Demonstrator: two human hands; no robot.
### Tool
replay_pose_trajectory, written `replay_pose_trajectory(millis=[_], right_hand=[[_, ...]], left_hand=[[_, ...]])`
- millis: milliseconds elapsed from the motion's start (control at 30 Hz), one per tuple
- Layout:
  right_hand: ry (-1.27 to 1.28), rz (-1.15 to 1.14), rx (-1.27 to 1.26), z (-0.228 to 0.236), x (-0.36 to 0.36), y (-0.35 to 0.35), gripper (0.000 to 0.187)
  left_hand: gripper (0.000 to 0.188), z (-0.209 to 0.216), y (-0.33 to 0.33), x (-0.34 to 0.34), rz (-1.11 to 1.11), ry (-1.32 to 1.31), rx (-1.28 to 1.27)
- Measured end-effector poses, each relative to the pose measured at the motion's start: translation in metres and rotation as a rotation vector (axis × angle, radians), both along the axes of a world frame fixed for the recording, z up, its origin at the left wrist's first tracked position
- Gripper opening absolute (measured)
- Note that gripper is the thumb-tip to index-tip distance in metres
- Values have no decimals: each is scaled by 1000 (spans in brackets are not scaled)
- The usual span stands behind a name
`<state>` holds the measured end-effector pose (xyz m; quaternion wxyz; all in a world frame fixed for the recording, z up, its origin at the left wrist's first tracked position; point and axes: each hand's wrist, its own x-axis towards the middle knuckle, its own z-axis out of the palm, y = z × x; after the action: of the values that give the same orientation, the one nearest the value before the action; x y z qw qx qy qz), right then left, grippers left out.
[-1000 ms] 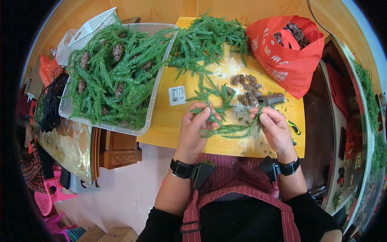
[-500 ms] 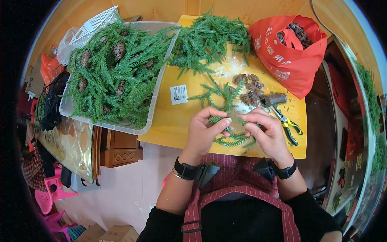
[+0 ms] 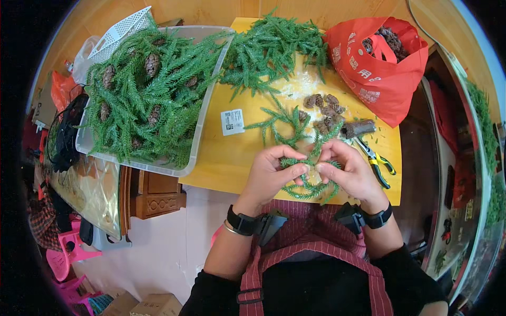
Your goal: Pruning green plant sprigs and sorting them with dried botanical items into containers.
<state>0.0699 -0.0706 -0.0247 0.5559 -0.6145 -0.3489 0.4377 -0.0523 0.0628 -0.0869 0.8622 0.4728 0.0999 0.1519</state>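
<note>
Over the near edge of the yellow board, both of my hands pinch a green artificial pine garland (image 3: 304,194) that curls in a loop below the fingers. My left hand (image 3: 275,171) grips its left side between thumb and forefinger. Close beside it, my right hand (image 3: 345,171) pinches a sprig that points up past the fingers. The exact spot where the stems meet is partly hidden by the fingertips. Just beyond lie several brown pine cones (image 3: 331,108) and a dark roll (image 3: 359,128). Pliers (image 3: 375,162) with yellow and black handles rest right of my right hand.
A clear plastic bin (image 3: 203,124) full of pine branches and cones stands on the left. More loose branches (image 3: 276,47) are heaped at the back. A red bag (image 3: 374,73) of pine cones sits back right. A white label (image 3: 232,121) lies on the yellow board (image 3: 221,168).
My right hand has shifted slightly left, nearer to my left hand. A green sprig now stands up from its fingers. My left hand keeps its pinch in nearly the same place.
</note>
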Motion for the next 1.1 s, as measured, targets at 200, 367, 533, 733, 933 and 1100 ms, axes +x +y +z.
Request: replay_pose_trajectory(millis=[200, 367, 533, 733, 933, 1100], right_hand=[[44, -39, -19, -3, 0, 1, 18], [19, -65, 7, -5, -1, 3, 18], [117, -67, 11, -5, -2, 2, 18], [61, -134, 13, -13, -1, 1, 17], [-42, -180, 90, -14, -6, 3, 18], [-71, -198, 77, -20, -7, 0, 14]], left_hand=[[8, 1, -5, 2, 22, 13, 16], [6, -1, -7, 3, 64, 90, 47], [9, 0, -7, 5, 109, 5, 61], [5, 5, -10, 4, 98, 72, -4], [7, 8, -11, 4, 105, 80, -60], [9, 7, -9, 4, 62, 95, -70]])
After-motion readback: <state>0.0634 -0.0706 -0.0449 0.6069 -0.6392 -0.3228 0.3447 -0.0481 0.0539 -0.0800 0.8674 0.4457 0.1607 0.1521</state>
